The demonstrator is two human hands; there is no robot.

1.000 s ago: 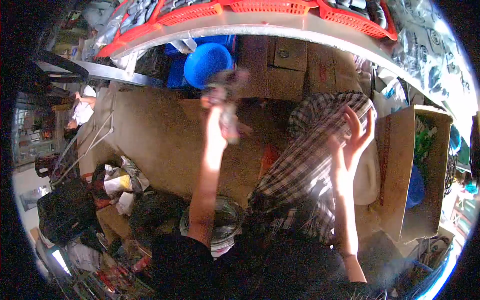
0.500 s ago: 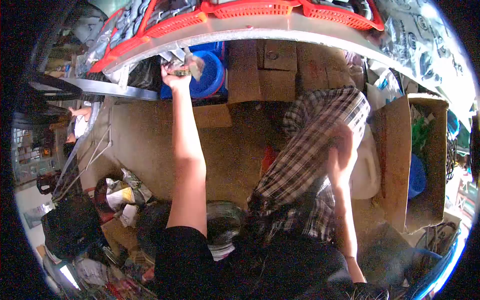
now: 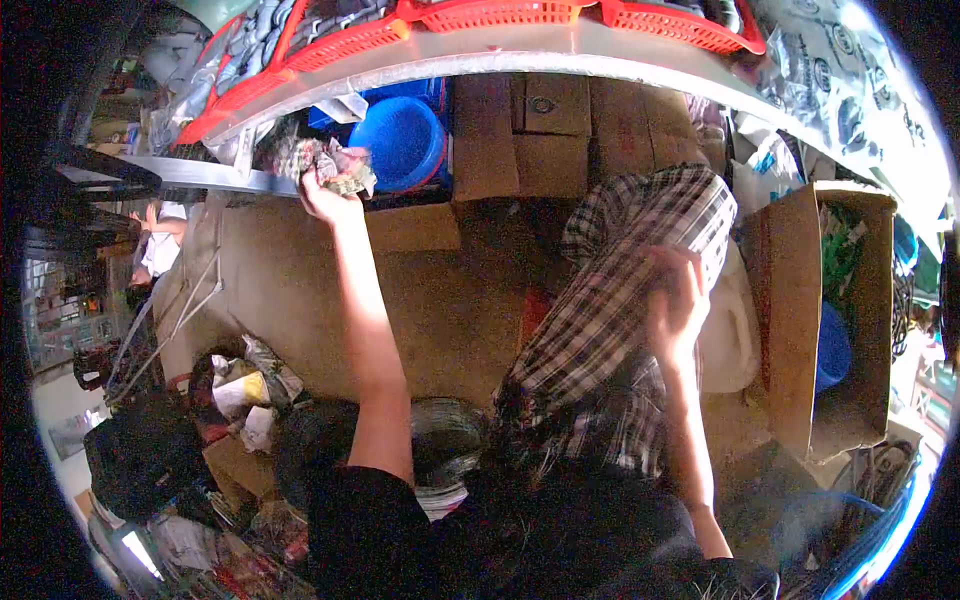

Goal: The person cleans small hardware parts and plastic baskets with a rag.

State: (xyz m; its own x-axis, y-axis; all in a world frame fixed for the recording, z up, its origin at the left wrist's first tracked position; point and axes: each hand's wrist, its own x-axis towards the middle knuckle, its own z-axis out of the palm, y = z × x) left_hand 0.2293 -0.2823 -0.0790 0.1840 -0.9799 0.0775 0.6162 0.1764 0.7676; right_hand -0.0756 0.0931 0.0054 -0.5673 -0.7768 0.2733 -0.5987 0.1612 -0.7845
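Note:
My left hand [image 3: 335,203] is raised under the table's edge, its fingers closed round a crumpled bundle [image 3: 345,168] of pale, pinkish and greenish pieces. Blur hides whether those are paper or cloth. Right behind the bundle sits a round blue basin [image 3: 400,145]. My right hand [image 3: 682,300] rests near my knee, over the black-and-white plaid trousers [image 3: 610,290]; its fingers look loosely bent and apart, with nothing seen in them.
Red plastic baskets [image 3: 500,16] line the metal table edge [image 3: 490,62] above. Cardboard boxes [image 3: 555,165] stand beneath it. At right is an open carton [image 3: 790,320] with green and blue things inside. Crumpled wrappers [image 3: 245,390] lie at left. Another person's arm [image 3: 165,228] shows far left.
My left hand has moved left and down with the bundle, away from the blue basin, which now shows more fully. The right hand stays at the knee, shifted only slightly.

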